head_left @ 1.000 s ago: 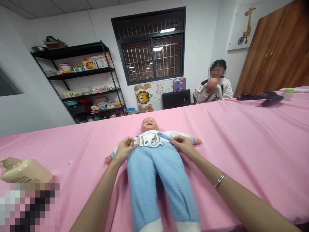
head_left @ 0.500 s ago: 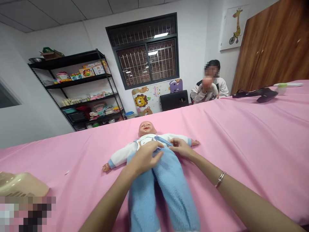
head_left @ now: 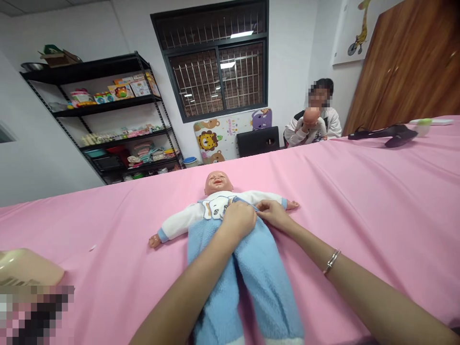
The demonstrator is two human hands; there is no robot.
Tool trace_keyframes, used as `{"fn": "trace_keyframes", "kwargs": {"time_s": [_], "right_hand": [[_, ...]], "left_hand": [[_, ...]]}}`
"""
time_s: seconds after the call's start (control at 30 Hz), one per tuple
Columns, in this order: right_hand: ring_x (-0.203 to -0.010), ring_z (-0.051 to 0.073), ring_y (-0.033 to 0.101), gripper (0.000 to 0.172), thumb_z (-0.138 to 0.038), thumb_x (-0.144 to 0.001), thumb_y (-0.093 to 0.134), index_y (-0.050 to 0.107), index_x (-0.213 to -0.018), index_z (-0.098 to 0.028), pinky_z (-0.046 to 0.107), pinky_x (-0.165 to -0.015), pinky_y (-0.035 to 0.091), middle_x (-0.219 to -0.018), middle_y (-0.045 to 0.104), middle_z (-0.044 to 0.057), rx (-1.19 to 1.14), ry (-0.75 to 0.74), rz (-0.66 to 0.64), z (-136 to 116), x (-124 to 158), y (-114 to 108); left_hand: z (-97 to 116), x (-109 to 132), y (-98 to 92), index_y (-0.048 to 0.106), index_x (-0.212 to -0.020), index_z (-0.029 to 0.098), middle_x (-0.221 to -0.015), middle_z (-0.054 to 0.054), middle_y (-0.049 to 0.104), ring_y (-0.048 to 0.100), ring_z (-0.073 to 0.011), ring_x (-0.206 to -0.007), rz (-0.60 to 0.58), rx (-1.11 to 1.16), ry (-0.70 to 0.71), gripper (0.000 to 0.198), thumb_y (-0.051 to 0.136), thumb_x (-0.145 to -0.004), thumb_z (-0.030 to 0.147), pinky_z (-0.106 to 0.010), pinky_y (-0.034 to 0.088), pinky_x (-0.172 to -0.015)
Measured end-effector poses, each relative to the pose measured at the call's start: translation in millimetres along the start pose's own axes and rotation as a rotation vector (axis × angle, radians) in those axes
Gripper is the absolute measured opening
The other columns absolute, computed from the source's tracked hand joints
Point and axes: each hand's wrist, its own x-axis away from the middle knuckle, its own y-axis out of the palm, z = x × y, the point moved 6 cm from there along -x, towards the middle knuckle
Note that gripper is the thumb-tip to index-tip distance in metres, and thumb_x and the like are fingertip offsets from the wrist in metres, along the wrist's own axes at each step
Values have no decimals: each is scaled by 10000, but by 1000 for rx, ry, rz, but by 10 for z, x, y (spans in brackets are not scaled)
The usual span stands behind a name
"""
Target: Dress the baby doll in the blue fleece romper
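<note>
A baby doll [head_left: 218,182] lies on its back with its head away from me and its arms spread. It wears a white and blue fleece romper [head_left: 212,254] with an animal face on the chest. My left hand [head_left: 240,216] is closed on the romper at chest height, its fingertips hidden behind the knuckles. Beside it, my right hand [head_left: 275,214] pinches the romper's blue edge near the doll's arm. A bracelet [head_left: 332,261] circles my right wrist.
A pink sheet [head_left: 118,230] covers the table. At the left edge lies a cream bottle [head_left: 30,268]; black straps [head_left: 388,134] lie at the far right. Beyond the table sits a person [head_left: 332,122] holding another doll [head_left: 312,117]. Loaded shelves [head_left: 100,103] stand back left.
My left hand has moved right across the romper, closing from loosely spread fingers. More of the animal face shows. My right hand stays at the edge. The view has tilted down slightly.
</note>
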Motion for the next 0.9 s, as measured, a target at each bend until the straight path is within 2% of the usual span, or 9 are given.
{"fn": "trace_keyframes", "kwargs": {"time_s": [0.1, 0.23, 0.33, 0.43, 0.53, 0.67, 0.77, 0.83, 0.9], "right_hand": [[-550, 123, 460, 141, -273, -622, 552, 512, -682, -151, 251, -535, 366, -602, 523, 4, 89, -55, 200, -90, 39, -45], [-494, 112, 421, 59, -204, -636, 479, 461, -686, -178, 246, -502, 352, -536, 447, -21, 64, -148, 387, -391, 210, -43], [-538, 111, 425, 42, -210, -689, 482, 473, -715, -178, 247, -535, 361, -594, 467, -5, 209, -338, 347, -640, 285, 9], [-775, 159, 531, 295, -335, -742, 528, 510, -983, -164, 282, -707, 435, -888, 569, 58, 357, -382, 246, -628, 228, -49], [-1131, 277, 431, 684, -499, -699, 588, 398, -1257, -153, 409, -946, 353, -1229, 462, 134, 628, -253, 192, -390, 116, -235], [-1220, 373, 319, 889, -402, -639, 632, 244, -1373, -86, 491, -972, 295, -1324, 335, 218, 932, 115, 228, 14, 48, -572], [-1205, 374, 335, 745, -350, -671, 564, 333, -1326, -83, 491, -960, 308, -1303, 345, 221, 949, 251, 243, 153, 53, -718], [-1151, 345, 395, 558, -337, -688, 532, 476, -1203, -130, 471, -935, 342, -1229, 415, 182, 911, 258, 217, 176, 53, -739], [-1107, 316, 432, 446, -313, -675, 544, 543, -1095, -166, 452, -915, 368, -1165, 450, 149, 860, 206, 222, 142, 52, -733]], "left_hand": [[45, 35, 10, 647, -851, 51, -848, -166, 631, 586, -278, -840, 69, 20, 56, 286, 382, -846, 159, -403, 458, -782], [-1, 61, -26, 626, -891, 36, -884, -183, 615, 569, -281, -892, 165, 50, -35, 256, 406, -829, 150, -407, 445, -818], [-62, 80, -71, 538, -1118, -4, -1120, -237, 538, 488, -292, -1094, 276, 32, -147, 353, 375, -824, 106, -426, 375, -938], [-97, 91, -100, 363, -1307, 6, -1315, -244, 384, 338, -286, -1256, 382, 62, -187, 501, 384, -814, 94, -453, 272, -1033], [-126, 83, -93, 268, -1363, 24, -1357, -238, 332, 295, -278, -1287, 416, 138, -184, 579, 422, -813, 121, -450, 272, -1044], [-154, 71, -84, 263, -1372, 62, -1345, -217, 366, 321, -257, -1280, 415, 248, -163, 552, 420, -854, 167, -434, 308, -1036], [-176, 68, -75, 317, -1347, 68, -1329, -208, 393, 340, -256, -1270, 391, 294, -184, 504, 426, -875, 206, -423, 321, -1032], [-182, 69, -70, 346, -1330, 64, -1321, -207, 405, 349, -258, -1264, 377, 308, -197, 482, 426, -883, 228, -419, 323, -1032], [-181, 72, -71, 359, -1321, 68, -1316, -201, 413, 350, -259, -1264, 378, 312, -198, 473, 430, -881, 228, -422, 321, -1033]]}}
